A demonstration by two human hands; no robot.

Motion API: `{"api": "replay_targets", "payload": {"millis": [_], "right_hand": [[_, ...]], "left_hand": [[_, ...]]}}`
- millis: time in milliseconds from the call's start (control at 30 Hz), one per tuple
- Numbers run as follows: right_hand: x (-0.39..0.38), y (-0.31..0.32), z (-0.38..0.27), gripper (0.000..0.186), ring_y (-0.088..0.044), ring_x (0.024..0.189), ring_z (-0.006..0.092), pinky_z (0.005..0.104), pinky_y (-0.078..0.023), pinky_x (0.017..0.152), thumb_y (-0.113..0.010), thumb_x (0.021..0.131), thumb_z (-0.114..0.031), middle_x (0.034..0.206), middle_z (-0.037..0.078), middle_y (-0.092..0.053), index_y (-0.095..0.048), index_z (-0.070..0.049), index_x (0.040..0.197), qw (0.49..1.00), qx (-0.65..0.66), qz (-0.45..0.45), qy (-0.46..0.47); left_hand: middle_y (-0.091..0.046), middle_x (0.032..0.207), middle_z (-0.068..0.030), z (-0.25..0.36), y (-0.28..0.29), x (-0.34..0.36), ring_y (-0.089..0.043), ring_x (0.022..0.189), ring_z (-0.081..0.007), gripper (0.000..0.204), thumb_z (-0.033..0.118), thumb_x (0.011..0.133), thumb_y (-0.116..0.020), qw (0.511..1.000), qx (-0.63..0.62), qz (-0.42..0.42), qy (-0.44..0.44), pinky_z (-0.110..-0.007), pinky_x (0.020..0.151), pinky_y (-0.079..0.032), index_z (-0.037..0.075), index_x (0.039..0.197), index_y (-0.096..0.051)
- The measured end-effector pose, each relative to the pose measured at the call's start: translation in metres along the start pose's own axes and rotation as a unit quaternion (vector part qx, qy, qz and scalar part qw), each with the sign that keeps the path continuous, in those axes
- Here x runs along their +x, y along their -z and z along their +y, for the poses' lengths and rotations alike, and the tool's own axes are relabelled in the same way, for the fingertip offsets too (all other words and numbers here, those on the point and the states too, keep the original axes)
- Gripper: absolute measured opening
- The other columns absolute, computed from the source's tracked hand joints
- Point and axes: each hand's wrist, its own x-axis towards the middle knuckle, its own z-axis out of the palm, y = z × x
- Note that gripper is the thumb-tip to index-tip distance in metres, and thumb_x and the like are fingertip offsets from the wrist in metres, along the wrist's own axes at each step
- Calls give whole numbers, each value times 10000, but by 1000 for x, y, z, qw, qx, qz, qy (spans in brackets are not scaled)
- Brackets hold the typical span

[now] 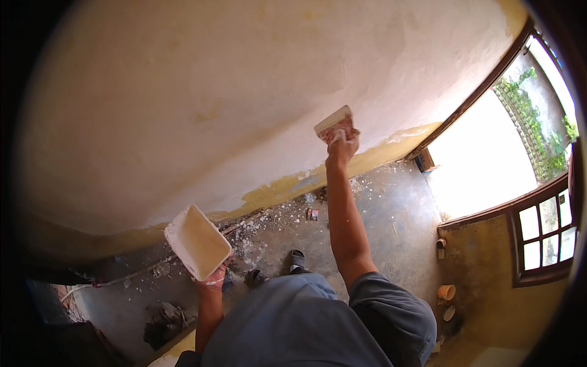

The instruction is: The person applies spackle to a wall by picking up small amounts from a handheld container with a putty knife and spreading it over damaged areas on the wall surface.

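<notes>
My right hand (343, 147) is stretched out toward the wall, closed around a wide putty knife (334, 124) with a pale blade edge and a reddish, smeared body. The knife is at the wall (244, 110), which carries a whitish coat over yellow paint; whether the blade touches it I cannot tell. Low on the left, my left hand (215, 276) grips a white rectangular tray (199, 243) from beneath and along its near edge. A cream-coloured layer coats the tray's inside. White smears mark my left fingers, most of which are hidden behind the tray.
White crumbs litter the concrete floor (391, 214) along the wall's foot, with a small red packet (312, 215) among them. A bright doorway (483, 159) opens at right, a box (424, 161) beside it. An orange bucket (446, 292) stands at lower right; a dark heap (165, 321) lies at lower left.
</notes>
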Motion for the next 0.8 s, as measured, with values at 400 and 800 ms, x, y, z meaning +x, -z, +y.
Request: {"api": "replay_targets", "payload": {"millis": [400,800], "right_hand": [[-20,-141,-82,121,-632,839,398,479,-482,748,-625,868,-156,860,167,-659,-555,-74,922,903,-351,-4,248],[-34,-95,48,350,-522,1105,420,539,-410,952,-583,854,-41,1192,209,-563,-584,-59,1203,666,-511,-189,509]], "left_hand": [[-525,1398,-112,-7,-9,-1,-583,1189,-397,664,485,911,-591,999,26,-13,-23,-643,902,-521,185,1468,-389],[-493,1408,-167,-18,0,4,-581,1187,-388,670,477,946,-532,1000,0,9,-2,-584,860,-576,132,1485,-334]]}}
